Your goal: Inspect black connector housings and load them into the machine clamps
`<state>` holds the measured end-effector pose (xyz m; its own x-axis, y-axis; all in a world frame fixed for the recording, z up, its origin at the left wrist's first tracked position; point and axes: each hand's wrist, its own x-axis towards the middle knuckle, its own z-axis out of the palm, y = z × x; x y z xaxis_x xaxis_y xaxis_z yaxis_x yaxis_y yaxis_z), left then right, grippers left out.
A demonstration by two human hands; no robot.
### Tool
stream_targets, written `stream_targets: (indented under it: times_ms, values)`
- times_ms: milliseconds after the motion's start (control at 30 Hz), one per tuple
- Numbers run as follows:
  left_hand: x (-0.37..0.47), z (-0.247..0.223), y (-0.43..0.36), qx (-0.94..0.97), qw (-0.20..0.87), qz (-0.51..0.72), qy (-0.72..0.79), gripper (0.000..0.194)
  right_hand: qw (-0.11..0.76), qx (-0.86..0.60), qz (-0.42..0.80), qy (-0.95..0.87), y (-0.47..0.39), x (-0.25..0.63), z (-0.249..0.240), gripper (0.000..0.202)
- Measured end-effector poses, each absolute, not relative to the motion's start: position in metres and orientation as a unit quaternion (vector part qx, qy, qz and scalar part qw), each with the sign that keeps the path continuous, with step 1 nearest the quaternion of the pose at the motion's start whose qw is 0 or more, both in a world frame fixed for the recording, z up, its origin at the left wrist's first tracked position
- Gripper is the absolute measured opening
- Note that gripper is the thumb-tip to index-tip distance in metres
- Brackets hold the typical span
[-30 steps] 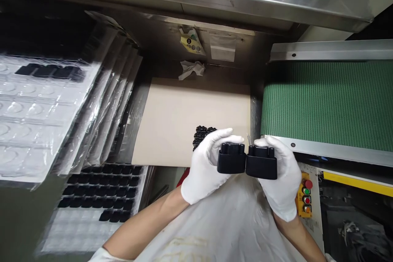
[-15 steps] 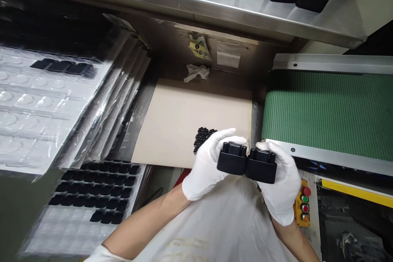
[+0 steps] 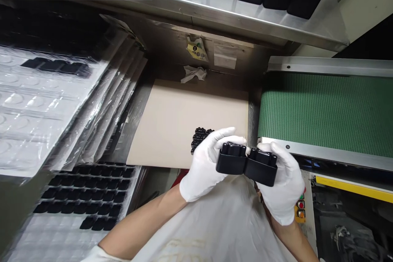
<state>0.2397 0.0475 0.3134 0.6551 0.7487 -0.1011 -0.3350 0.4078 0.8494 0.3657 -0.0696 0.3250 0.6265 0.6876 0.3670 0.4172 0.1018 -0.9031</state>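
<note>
My left hand (image 3: pixel 206 163), in a white glove, is wrapped round a black case (image 3: pixel 231 159) with dark upright pieces showing at its top. A second, similar black case (image 3: pixel 261 168) is held by my gloved right hand (image 3: pixel 284 180). The two cases are side by side, nearly touching, above the front edge of the beige board (image 3: pixel 178 110). Beyond my left hand, a cluster of small glossy black parts (image 3: pixel 199 137) lies on the board, partly hidden by the glove.
Plastic trays (image 3: pixel 27 123) are stacked at the left, above a tray of black pieces (image 3: pixel 82 194). A green conveyor (image 3: pixel 325 110) runs along the right, with control buttons (image 3: pixel 301 208) below. A metal shelf (image 3: pixel 245 18) holding black cases hangs overhead. Crumpled paper (image 3: pixel 194 73) lies behind the board.
The view has shifted slightly. The right case has tilted a little, opening its top more to view, and both hands keep hold of their cases.
</note>
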Motion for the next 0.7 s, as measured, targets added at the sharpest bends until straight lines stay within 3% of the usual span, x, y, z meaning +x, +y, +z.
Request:
stream_targets:
  times_ms: [433,700]
  values:
    - [0.244,0.315,0.043,0.372,0.833,0.314,0.262,0.075,0.628,-0.666,0.167,-0.366,-0.066,0.368,0.32,0.068]
    - [0.248,0.316,0.041,0.374,0.833,0.317,0.258,0.072,0.625,-0.682,0.174,-0.339,-0.066,0.37,0.312,0.052]
